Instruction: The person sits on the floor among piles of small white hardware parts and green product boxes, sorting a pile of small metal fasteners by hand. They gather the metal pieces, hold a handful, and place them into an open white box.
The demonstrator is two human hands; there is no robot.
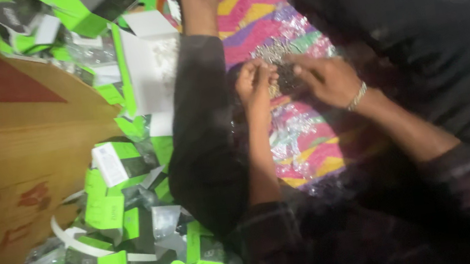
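Dark small item pinched between fingers of both hands; blurred, grip probably closed.

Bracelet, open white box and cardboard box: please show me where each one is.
Bracelet (pixel 357 95): head view, on the metal band at the right wrist.
White box (pixel 152 70): head view, on its open flap.
Cardboard box (pixel 8 153): head view, on its brown top face.

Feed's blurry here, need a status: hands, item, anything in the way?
Left hand and right hand both pinching a small dark item, too blurred to identify. Over the striped mat. Green-and-black boxes heaped alongside, clear of hands.
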